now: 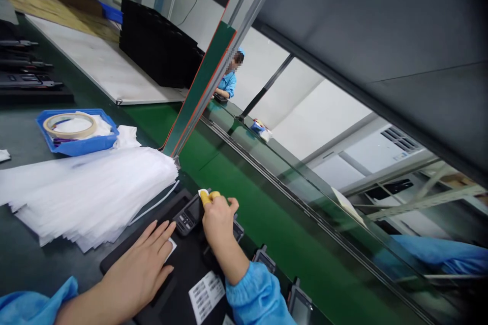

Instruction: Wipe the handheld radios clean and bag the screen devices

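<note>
My left hand [143, 263] lies flat with fingers stretched out on a black flat device [179, 274], next to a small white label [171, 249]. My right hand [218, 220], with yellow finger cots on two fingers, is curled and pinches a small white piece [202, 192] at the device's far end, above a small black part with buttons [188, 217]. A barcode sticker [206, 293] sits on the device near my right sleeve.
A stack of white foam bags [87, 193] lies left of the device. A blue tray [76, 132] holds a tape roll [69, 124]. A green conveyor belt [267, 218] runs right; black devices [299, 302] lie along it. Another person [229, 81] works farther down.
</note>
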Available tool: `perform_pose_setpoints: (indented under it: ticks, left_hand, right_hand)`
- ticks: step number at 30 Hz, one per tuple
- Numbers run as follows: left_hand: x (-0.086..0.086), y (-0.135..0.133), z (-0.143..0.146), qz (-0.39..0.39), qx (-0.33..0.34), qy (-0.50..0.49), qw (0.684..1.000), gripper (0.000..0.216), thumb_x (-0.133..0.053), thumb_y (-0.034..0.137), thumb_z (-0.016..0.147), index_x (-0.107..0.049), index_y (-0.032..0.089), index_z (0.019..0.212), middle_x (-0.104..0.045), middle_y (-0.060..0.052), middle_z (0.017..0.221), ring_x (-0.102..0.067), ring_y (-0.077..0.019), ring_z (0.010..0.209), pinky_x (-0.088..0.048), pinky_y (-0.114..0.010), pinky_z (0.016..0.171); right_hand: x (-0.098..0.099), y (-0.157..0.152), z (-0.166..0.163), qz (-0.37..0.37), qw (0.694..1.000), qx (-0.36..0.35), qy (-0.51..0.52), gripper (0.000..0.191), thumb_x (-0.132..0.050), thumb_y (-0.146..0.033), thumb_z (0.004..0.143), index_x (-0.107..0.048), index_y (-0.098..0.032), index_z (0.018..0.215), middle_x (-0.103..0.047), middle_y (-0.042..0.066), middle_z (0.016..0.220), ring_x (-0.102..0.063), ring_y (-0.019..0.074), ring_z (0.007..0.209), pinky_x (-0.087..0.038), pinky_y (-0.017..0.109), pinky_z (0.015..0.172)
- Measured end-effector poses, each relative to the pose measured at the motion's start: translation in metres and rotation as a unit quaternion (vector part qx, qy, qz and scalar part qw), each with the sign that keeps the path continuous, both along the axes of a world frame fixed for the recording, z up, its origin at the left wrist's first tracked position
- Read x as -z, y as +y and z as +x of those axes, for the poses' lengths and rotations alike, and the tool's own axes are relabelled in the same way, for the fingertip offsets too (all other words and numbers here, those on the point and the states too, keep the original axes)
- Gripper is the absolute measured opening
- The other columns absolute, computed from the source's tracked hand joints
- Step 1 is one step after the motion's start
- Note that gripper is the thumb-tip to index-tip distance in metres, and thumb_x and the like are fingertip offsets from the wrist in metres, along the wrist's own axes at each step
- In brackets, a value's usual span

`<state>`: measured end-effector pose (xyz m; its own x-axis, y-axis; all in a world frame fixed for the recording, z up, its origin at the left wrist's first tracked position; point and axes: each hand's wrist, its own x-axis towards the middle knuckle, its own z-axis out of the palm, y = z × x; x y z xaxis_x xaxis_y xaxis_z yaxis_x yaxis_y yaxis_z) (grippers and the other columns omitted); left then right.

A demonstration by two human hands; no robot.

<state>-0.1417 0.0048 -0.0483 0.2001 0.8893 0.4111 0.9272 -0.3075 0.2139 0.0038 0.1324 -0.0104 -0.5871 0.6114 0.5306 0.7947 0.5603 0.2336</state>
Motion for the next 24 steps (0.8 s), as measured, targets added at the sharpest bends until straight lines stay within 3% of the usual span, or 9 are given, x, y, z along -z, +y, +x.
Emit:
perform_pose_setpoints:
  ticks: [3,9,12,14,17,21,24]
  left_hand:
    - [0.0,0.0,0.0,-0.012,0.007,0.004,1.0,0.027,-0.051,0.02,0.079,-0.068,0.013,0.1,-0.058,-0.018,0.127,-0.051,-0.0309,0.121,-0.027,-0.051,0.108]
    - [-0.002,0.001,0.002,-0.018,-0.001,-0.022,1.0,0.026,-0.049,0.023,0.081,-0.068,0.014,0.096,-0.059,-0.017,0.126,-0.05,-0.0296,0.122,-0.027,-0.049,0.108]
    - [-0.007,0.001,0.0,-0.035,0.01,-0.009,0.999,0.026,-0.051,0.026,0.081,-0.068,0.014,0.097,-0.058,-0.017,0.127,-0.05,-0.0293,0.122,-0.029,-0.048,0.108]
    - [-0.011,0.0,-0.001,-0.046,0.022,-0.007,0.999,0.027,-0.053,0.028,0.081,-0.067,0.014,0.098,-0.056,-0.017,0.129,-0.05,-0.0295,0.122,-0.03,-0.048,0.108]
    - [-0.013,0.0,-0.001,-0.054,0.028,-0.016,0.998,0.026,-0.054,0.029,0.081,-0.067,0.014,0.097,-0.055,-0.017,0.131,-0.049,-0.0298,0.123,-0.029,-0.048,0.108]
    - [-0.01,0.0,-0.001,-0.037,0.028,-0.04,0.998,0.024,-0.052,0.027,0.082,-0.065,0.014,0.098,-0.057,-0.015,0.13,-0.049,-0.0295,0.123,-0.031,-0.048,0.107]
    - [-0.014,-0.001,-0.002,0.003,0.028,-0.101,0.994,0.019,-0.044,0.018,0.085,-0.063,0.016,0.086,-0.066,-0.012,0.115,-0.055,-0.0259,0.116,-0.034,-0.045,0.105]
  right_hand:
    - [0.004,0.004,0.009,-0.006,1.0,0.01,0.013,0.029,-0.045,0.001,0.077,-0.066,-0.018,0.074,-0.056,0.003,0.078,-0.049,0.0174,0.076,-0.025,0.042,0.083]
    - [0.033,-0.05,0.01,-0.043,0.998,-0.054,0.01,0.023,-0.052,-0.005,0.072,-0.067,-0.021,0.079,-0.056,0.001,0.075,-0.047,0.0151,0.073,-0.025,0.038,0.081]
    - [0.021,-0.047,0.007,-0.063,0.996,-0.058,0.022,0.029,-0.05,-0.004,0.072,-0.067,-0.021,0.087,-0.058,0.001,0.08,-0.049,0.0154,0.076,-0.024,0.039,0.081]
    - [0.007,-0.03,0.007,-0.065,0.998,-0.002,0.025,0.035,-0.046,-0.001,0.074,-0.067,-0.02,0.095,-0.059,0.004,0.086,-0.05,0.0171,0.08,-0.023,0.04,0.082]
    - [-0.005,-0.011,0.005,-0.085,0.995,0.047,0.022,0.031,-0.043,0.0,0.076,-0.068,-0.015,0.087,-0.059,0.007,0.085,-0.05,0.0187,0.078,-0.022,0.043,0.084]
    - [0.006,-0.033,-0.005,-0.092,0.996,-0.009,0.006,0.028,-0.049,-0.002,0.072,-0.068,-0.016,0.087,-0.057,0.004,0.079,-0.05,0.0177,0.076,-0.024,0.04,0.081]
    - [0.015,-0.054,-0.007,-0.091,0.993,-0.08,0.0,0.025,-0.051,-0.004,0.07,-0.067,-0.019,0.081,-0.056,0.001,0.074,-0.049,0.0156,0.074,-0.024,0.038,0.081]
